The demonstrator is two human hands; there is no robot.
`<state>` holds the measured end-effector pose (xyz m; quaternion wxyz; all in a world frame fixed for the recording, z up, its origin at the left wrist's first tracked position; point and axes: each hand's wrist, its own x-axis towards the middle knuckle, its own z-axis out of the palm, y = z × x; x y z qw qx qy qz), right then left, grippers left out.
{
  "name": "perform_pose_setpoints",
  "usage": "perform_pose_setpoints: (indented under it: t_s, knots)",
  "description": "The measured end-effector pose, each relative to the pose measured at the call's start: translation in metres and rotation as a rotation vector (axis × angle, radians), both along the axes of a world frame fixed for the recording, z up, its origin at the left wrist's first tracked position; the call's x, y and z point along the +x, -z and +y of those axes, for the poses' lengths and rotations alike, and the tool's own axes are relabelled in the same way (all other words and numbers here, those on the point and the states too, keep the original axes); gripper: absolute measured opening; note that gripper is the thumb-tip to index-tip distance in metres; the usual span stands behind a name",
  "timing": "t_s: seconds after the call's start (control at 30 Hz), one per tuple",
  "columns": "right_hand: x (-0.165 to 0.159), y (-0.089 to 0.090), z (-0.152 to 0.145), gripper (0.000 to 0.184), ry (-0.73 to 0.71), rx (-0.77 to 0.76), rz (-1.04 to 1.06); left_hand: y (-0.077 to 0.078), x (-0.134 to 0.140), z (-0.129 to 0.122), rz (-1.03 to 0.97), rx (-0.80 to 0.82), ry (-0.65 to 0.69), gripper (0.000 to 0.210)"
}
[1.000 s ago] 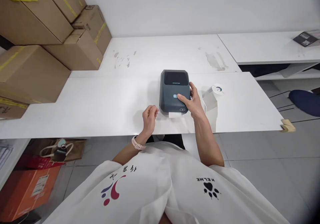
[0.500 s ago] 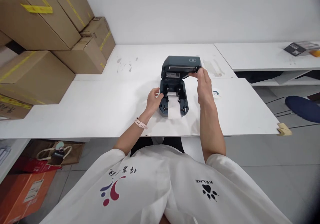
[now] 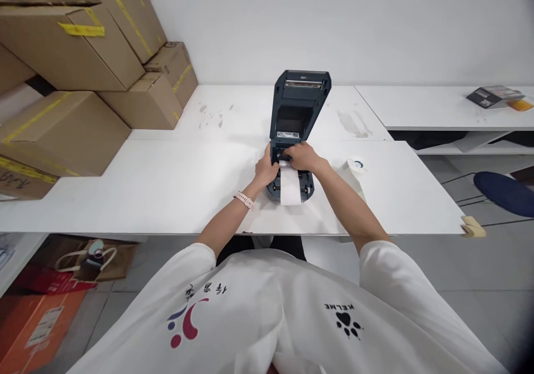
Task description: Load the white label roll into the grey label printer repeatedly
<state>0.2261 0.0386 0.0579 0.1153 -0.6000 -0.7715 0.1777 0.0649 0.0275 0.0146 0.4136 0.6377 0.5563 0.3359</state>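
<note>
A dark blue-grey label printer (image 3: 273, 195) stands on the white table with its lid (image 3: 301, 104) raised. From its bay a white label strip (image 3: 290, 187) runs forward over the front edge. My left hand (image 3: 265, 169) grips the left wall of the printer body, with the thumb reaching inside. Above the paper roll and its holder, my right hand (image 3: 302, 157) reaches into the bay with curled fingers. What those fingertips hold is hidden. A white label roll (image 3: 354, 165) with its strip unwound lies to the right, near my right forearm.
Cardboard boxes (image 3: 67, 134) are stacked on the left of the white table (image 3: 187, 196). A small dark box (image 3: 490, 97) sits on the far-right table. A blue stool (image 3: 504, 193) stands on the floor at right. Brown padding (image 3: 473, 226) covers the table's right front corner.
The printer lid has swung up from partly raised to far open. My right hand has left the lid and moved down into the bay. My left hand has closed in on the printer's left wall.
</note>
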Motion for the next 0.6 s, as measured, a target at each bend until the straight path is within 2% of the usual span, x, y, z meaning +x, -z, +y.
perform_pose_setpoints:
  t_s: [0.13, 0.23, 0.37, 0.47, 0.53, 0.6]
  knots:
    - [-0.011, 0.012, 0.022, 0.022, -0.078, -0.103, -0.017, 0.000, 0.000, -0.001, 0.037, -0.012, -0.007, 0.092]
    - [-0.013, 0.009, 0.027, 0.029, -0.134, -0.179, -0.014, 0.000, 0.000, -0.002, 0.032, -0.021, -0.017, 0.092]
    - [0.007, -0.019, 0.017, 0.025, -0.253, -0.263, 0.084, 0.001, -0.001, -0.005, 0.038, -0.005, -0.013, 0.087]
    - [0.046, -0.049, 0.006, 0.039, -0.310, -0.219, 0.243, 0.001, -0.001, -0.006, 0.067, 0.037, 0.011, 0.081]
    - [0.081, -0.064, -0.001, 0.040, -0.260, -0.142, 0.377, 0.001, -0.001, -0.007, 0.080, 0.054, 0.021, 0.077]
    - [0.120, -0.074, -0.006, 0.034, -0.147, -0.059, 0.501, 0.002, 0.000, -0.008, 0.088, 0.063, 0.027, 0.075]
